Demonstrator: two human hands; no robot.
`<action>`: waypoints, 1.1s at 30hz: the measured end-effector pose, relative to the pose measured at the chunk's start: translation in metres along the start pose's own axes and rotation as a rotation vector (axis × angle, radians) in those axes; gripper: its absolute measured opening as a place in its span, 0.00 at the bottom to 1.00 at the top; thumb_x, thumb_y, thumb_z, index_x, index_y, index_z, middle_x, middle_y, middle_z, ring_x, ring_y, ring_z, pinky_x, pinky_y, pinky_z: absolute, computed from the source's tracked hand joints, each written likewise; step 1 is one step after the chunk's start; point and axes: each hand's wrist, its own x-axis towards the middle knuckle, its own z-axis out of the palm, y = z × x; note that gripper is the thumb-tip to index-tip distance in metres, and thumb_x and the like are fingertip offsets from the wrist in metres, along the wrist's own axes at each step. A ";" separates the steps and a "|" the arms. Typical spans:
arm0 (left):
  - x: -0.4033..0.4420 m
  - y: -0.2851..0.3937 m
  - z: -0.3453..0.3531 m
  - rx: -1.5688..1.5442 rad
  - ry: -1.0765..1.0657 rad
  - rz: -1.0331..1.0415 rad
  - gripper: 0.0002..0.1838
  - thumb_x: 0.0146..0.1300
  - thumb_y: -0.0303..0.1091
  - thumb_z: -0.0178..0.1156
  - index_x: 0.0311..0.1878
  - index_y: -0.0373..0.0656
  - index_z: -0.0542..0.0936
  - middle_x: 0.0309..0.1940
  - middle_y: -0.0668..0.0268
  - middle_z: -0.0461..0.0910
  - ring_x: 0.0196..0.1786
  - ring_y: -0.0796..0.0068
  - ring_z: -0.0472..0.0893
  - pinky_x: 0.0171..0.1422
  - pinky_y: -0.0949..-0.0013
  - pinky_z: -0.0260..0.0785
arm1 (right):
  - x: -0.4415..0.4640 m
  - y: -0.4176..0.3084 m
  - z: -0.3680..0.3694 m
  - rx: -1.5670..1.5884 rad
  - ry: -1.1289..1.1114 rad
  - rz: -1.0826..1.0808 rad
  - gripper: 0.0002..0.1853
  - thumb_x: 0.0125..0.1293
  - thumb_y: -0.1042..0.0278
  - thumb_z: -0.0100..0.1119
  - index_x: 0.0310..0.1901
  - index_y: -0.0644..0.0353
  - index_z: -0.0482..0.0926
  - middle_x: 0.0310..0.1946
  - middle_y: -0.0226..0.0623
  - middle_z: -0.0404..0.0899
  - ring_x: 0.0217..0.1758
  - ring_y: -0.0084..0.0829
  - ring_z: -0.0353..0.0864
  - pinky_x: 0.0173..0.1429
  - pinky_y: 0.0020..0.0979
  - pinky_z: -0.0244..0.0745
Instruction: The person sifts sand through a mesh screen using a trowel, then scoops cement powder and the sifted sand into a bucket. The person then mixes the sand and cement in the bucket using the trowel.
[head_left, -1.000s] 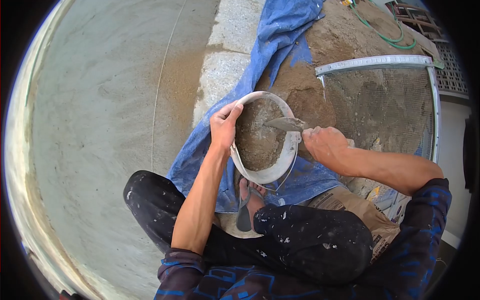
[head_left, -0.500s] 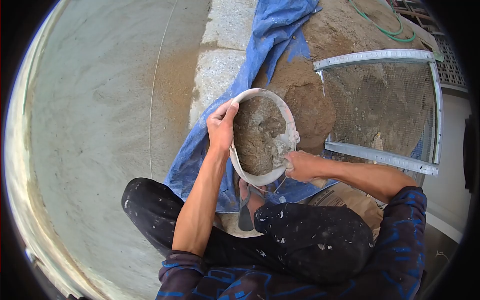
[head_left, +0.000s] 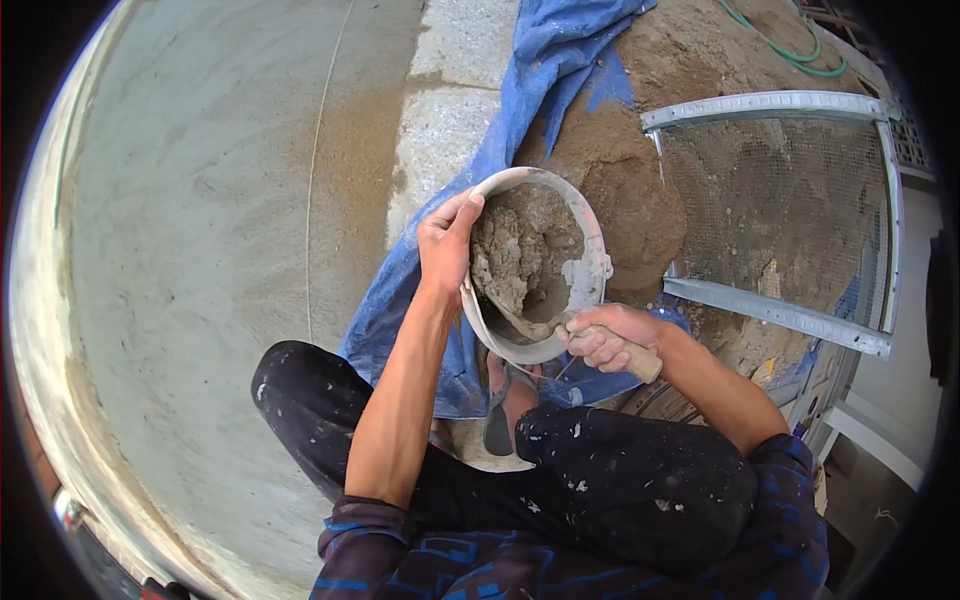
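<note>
A round bucket point(head_left: 591, 222) with a pale, smeared rim stands between my hands, tilted a little. My left hand point(head_left: 447, 243) is closed on its left rim, thumb on top. In my right hand point(head_left: 612, 338) is the wooden handle of a trowel point(head_left: 640, 363), at the bucket's lower right edge. The trowel's blade is inside, largely hidden under a heap of grey-brown mortar point(head_left: 508, 258). More mortar sticks to the inner wall.
Blue tarp point(head_left: 545, 70) lies under and behind the bucket. A sand pile point(head_left: 630, 200) and a metal-framed mesh screen point(head_left: 780, 200) are on the right, a green hose point(head_left: 790, 55) beyond. Smooth grey cement point(head_left: 200, 250) with a string point(head_left: 313, 180) spans the left.
My right hand has moved down from the bucket's right rim, and the trowel blade has gone from above the bucket into it. Mortar is now heaped over the blade. My left hand keeps its hold.
</note>
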 end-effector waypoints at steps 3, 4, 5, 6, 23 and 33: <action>0.007 -0.006 -0.009 0.010 0.017 0.011 0.16 0.68 0.37 0.60 0.52 0.36 0.83 0.42 0.63 0.85 0.41 0.75 0.83 0.47 0.71 0.75 | -0.016 -0.003 -0.005 0.090 -0.113 -0.038 0.09 0.76 0.61 0.46 0.44 0.58 0.70 0.21 0.20 0.63 0.13 0.09 0.59 0.11 0.15 0.58; 0.011 -0.011 -0.013 0.029 0.032 0.025 0.15 0.68 0.36 0.61 0.52 0.36 0.83 0.42 0.63 0.85 0.40 0.75 0.83 0.47 0.70 0.76 | -0.025 -0.004 -0.005 0.119 -0.127 -0.052 0.10 0.76 0.60 0.45 0.45 0.57 0.70 0.20 0.21 0.62 0.12 0.08 0.58 0.10 0.14 0.56; 0.011 -0.011 -0.014 0.030 0.021 0.030 0.15 0.68 0.36 0.61 0.52 0.36 0.83 0.42 0.63 0.85 0.41 0.75 0.83 0.47 0.71 0.75 | -0.038 -0.006 0.000 0.146 -0.111 -0.025 0.11 0.77 0.60 0.44 0.44 0.58 0.71 0.19 0.22 0.63 0.12 0.10 0.60 0.10 0.17 0.58; 0.009 -0.009 -0.013 0.021 0.027 0.034 0.15 0.68 0.36 0.61 0.52 0.36 0.83 0.42 0.63 0.85 0.41 0.75 0.83 0.47 0.71 0.75 | -0.055 -0.009 0.014 0.138 -0.105 -0.020 0.11 0.77 0.60 0.44 0.44 0.58 0.71 0.19 0.22 0.63 0.12 0.10 0.60 0.10 0.17 0.58; 0.010 -0.017 -0.023 -0.064 0.045 0.024 0.16 0.68 0.35 0.61 0.51 0.34 0.83 0.43 0.63 0.85 0.43 0.75 0.82 0.50 0.71 0.74 | -0.058 0.007 0.055 -0.800 0.484 -0.001 0.21 0.77 0.48 0.41 0.37 0.59 0.69 0.20 0.26 0.65 0.15 0.17 0.63 0.17 0.24 0.64; 0.011 -0.022 -0.031 -0.063 0.047 0.015 0.16 0.68 0.36 0.62 0.51 0.34 0.84 0.43 0.63 0.85 0.43 0.75 0.82 0.50 0.70 0.74 | -0.005 0.003 0.048 -0.504 0.471 -0.151 0.20 0.77 0.46 0.41 0.37 0.55 0.66 0.19 0.21 0.60 0.15 0.13 0.61 0.17 0.22 0.63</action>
